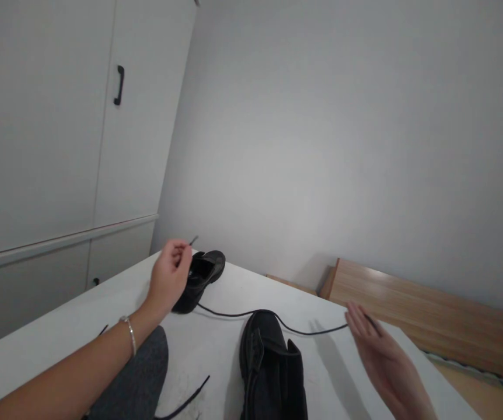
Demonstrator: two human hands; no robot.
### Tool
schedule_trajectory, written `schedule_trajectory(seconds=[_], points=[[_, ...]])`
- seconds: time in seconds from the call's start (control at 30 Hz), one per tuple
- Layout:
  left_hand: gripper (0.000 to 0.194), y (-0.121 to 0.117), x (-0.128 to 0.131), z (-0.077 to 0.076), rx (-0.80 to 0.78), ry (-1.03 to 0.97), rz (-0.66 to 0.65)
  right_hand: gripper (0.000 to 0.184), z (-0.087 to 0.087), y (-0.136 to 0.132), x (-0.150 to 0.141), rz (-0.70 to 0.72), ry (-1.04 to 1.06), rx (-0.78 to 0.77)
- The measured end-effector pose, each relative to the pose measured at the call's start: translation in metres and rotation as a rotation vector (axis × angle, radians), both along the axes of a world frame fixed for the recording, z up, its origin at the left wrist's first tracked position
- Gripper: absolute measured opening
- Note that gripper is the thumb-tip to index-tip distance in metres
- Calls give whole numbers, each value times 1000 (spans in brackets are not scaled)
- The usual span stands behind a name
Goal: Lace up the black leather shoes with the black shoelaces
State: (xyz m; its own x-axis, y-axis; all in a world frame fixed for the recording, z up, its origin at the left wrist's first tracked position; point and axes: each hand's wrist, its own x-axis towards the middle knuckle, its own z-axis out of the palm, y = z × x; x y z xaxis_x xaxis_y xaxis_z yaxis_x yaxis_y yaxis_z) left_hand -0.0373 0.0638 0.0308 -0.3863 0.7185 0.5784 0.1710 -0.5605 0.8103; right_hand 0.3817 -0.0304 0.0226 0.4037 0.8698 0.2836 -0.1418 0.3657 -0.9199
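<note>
My left hand [173,271] pinches the tip of a black shoelace, raised over the white table and in front of one black shoe [214,263]. A long black shoelace [308,333] runs over the table, past the toe of a second black shoe [269,361], to my right hand [380,350]. The right hand's fingers are extended close together, with the lace passing across them and its end by the palm. The nearer shoe stands with its opening toward me and no lace visible across its spread flaps. Its heel is cut off by the frame.
Another black lace [185,402] lies at the table's front, left of the nearer shoe. A grey-clothed knee [135,379] rises under my left forearm. White cabinets [41,128] stand at left, a grey wall behind the table [234,291], and a wooden board [409,297] at right.
</note>
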Motion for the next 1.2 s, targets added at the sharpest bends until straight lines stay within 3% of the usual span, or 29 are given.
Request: schedule_trajectory(seconds=[0.2, 0.3, 0.37, 0.63, 0.83, 1.07, 1.2], points=[[17, -50, 63, -14, -19, 340, -549, 34, -16, 6, -72, 61, -441, -76], [22, -72, 77, -15, -37, 481, -797, 38, -18, 0, -92, 69, -583, -25], [24, -80, 80, -12, -50, 543, -876, 41, -20, -2, -99, 97, -635, -31], [23, -86, 80, -6, -97, 571, -881, 42, -28, -6, -101, 206, -732, -85], [20, -66, 72, -17, -155, 321, -670, 52, -31, -3, -80, 73, -774, -75], [21, -56, 67, -17, -196, 454, -636, 36, -19, -3, -70, 244, -910, -95], [12, -54, 69, -26, -247, 484, -665, 33, -15, -4, -70, 270, -926, -100]])
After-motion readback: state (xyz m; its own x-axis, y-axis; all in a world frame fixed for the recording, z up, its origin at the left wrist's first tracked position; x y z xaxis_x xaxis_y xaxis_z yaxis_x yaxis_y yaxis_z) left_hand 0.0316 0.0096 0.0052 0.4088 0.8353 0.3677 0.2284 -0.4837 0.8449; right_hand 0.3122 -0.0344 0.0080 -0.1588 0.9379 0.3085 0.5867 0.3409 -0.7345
